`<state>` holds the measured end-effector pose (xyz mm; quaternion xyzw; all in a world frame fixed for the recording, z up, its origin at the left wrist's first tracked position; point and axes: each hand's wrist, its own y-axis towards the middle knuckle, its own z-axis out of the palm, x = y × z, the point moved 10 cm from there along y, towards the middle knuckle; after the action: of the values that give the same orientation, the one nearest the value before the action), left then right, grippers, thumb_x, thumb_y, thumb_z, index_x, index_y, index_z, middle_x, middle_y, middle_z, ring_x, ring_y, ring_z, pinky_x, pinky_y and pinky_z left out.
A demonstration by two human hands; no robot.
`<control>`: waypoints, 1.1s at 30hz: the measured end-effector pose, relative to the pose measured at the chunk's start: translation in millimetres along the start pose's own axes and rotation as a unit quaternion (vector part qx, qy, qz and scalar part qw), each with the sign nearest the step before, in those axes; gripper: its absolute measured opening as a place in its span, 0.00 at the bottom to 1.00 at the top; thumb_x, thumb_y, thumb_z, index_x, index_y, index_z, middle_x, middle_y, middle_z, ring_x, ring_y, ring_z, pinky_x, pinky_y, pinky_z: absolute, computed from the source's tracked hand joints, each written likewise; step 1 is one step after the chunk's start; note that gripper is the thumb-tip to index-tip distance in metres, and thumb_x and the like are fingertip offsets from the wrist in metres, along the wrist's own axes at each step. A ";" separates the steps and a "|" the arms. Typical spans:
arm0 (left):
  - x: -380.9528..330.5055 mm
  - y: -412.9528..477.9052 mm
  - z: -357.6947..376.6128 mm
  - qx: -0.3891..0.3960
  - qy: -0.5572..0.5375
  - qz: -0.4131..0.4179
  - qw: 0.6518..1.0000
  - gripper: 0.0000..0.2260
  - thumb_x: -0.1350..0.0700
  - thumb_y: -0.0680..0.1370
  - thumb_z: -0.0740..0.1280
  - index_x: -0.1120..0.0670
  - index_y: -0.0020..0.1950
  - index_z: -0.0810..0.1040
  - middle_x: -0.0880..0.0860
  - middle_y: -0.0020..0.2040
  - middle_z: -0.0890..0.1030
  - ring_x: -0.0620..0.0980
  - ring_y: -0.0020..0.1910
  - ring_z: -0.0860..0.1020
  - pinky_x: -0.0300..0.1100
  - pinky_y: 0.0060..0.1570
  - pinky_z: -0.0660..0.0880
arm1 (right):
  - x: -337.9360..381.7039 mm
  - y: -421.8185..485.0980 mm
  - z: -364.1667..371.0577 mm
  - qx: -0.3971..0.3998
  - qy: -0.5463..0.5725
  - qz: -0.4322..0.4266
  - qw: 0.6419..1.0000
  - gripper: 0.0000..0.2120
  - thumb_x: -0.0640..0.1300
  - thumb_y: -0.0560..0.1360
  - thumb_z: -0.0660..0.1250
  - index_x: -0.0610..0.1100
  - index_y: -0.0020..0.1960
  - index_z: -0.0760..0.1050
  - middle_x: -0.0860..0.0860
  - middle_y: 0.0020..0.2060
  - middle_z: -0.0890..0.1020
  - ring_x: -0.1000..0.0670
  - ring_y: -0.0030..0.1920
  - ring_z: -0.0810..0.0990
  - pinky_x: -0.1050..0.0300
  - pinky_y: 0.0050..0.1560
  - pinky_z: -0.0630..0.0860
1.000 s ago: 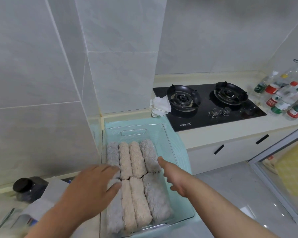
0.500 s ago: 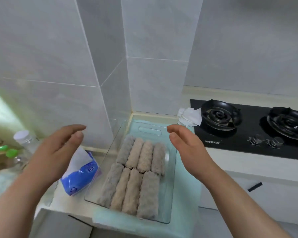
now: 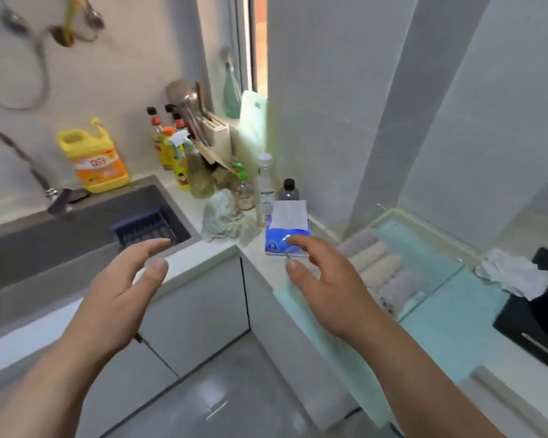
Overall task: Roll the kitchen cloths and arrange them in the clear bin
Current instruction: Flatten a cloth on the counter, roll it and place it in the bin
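Note:
The clear bin point(image 3: 437, 281) sits on a pale green mat point(image 3: 456, 314) on the counter at right. Several rolled grey and beige kitchen cloths point(image 3: 377, 263) lie packed side by side inside it. My right hand point(image 3: 326, 279) hovers in the air just left of the bin, fingers spread and relaxed, holding nothing, and hides the bin's near left corner. My left hand point(image 3: 124, 289) floats further left in front of the sink edge, also open and holding nothing.
A blue tissue pack point(image 3: 285, 235) lies on the counter corner beside a crumpled greenish rag point(image 3: 225, 219). Bottles point(image 3: 266, 181) and a yellow detergent jug point(image 3: 97, 159) stand behind. A sink point(image 3: 76, 222) is at left, a black stove point(image 3: 538, 314) with a white cloth point(image 3: 513, 273) at right.
The view has swung left from the bin toward the sink corner. Both hands have lifted away from the bin and stay open in the air.

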<state>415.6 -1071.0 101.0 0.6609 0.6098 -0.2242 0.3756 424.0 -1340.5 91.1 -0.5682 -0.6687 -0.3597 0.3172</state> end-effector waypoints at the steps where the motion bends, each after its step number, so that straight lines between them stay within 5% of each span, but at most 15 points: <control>1: 11.1 -17.4 -21.5 -0.022 0.003 -0.016 1.000 0.21 0.32 0.70 0.53 0.32 0.61 0.69 0.40 0.65 0.72 0.42 0.63 0.70 0.45 0.58 0.65 | 12.6 -2.3 18.9 0.026 0.000 -0.009 1.000 0.17 0.49 0.79 0.63 0.58 0.67 0.70 0.65 0.61 0.72 0.68 0.58 0.69 0.67 0.59 0.64; 6: 69.6 -123.1 -132.2 -0.155 -0.018 -0.101 0.983 0.21 0.32 0.68 0.55 0.29 0.61 0.67 0.41 0.68 0.71 0.43 0.67 0.69 0.43 0.62 0.64 | 95.4 -30.4 119.2 0.145 0.015 -0.115 0.983 0.17 0.49 0.78 0.65 0.65 0.63 0.68 0.72 0.59 0.69 0.78 0.58 0.64 0.74 0.59 0.61; 11: 115.2 -258.1 -227.6 -0.258 -0.090 -0.168 0.947 0.22 0.32 0.64 0.60 0.26 0.58 0.70 0.35 0.67 0.70 0.36 0.67 0.68 0.35 0.60 0.63 | 176.5 -94.6 229.7 0.258 0.061 -0.165 0.950 0.19 0.51 0.78 0.64 0.72 0.60 0.64 0.79 0.57 0.65 0.79 0.58 0.63 0.71 0.61 0.63; 16: 137.6 -398.3 -312.0 -0.318 -0.052 -0.224 0.920 0.22 0.36 0.66 0.62 0.32 0.60 0.69 0.45 0.68 0.71 0.44 0.68 0.68 0.40 0.61 0.63 | 256.1 -182.8 326.9 0.322 0.122 -0.175 0.922 0.17 0.50 0.78 0.64 0.66 0.64 0.68 0.69 0.64 0.71 0.63 0.66 0.68 0.58 0.68 0.65; 22: 141.2 -533.9 -396.5 -0.372 -0.007 -0.257 0.892 0.17 0.32 0.64 0.61 0.20 0.53 0.69 0.42 0.68 0.71 0.47 0.68 0.69 0.44 0.65 0.65 | 331.4 -291.6 411.1 0.384 0.154 -0.202 0.888 0.21 0.56 0.75 0.63 0.61 0.68 0.69 0.65 0.66 0.73 0.59 0.68 0.69 0.55 0.68 0.67; 26: 145.3 -583.1 -427.4 -0.421 -0.011 -0.273 0.865 0.23 0.33 0.64 0.61 0.31 0.59 0.69 0.43 0.69 0.69 0.47 0.71 0.67 0.43 0.65 0.64 | 364.9 -327.8 450.5 0.414 0.142 -0.227 0.870 0.19 0.52 0.78 0.64 0.61 0.68 0.68 0.65 0.66 0.72 0.59 0.68 0.69 0.55 0.68 0.67; 33: 183.4 -600.3 -463.0 -0.450 -0.021 -0.303 0.840 0.13 0.42 0.76 0.64 0.30 0.59 0.68 0.40 0.68 0.67 0.44 0.69 0.66 0.42 0.64 0.64 | 401.1 -335.0 521.4 0.447 0.129 -0.216 0.859 0.17 0.51 0.78 0.64 0.62 0.66 0.69 0.64 0.66 0.72 0.58 0.67 0.70 0.56 0.65 0.68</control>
<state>-215.7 -613.2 114.5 0.1970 0.8053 -0.0414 0.5576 23.5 -720.5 103.2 -0.1556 -0.8167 -0.1517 0.5346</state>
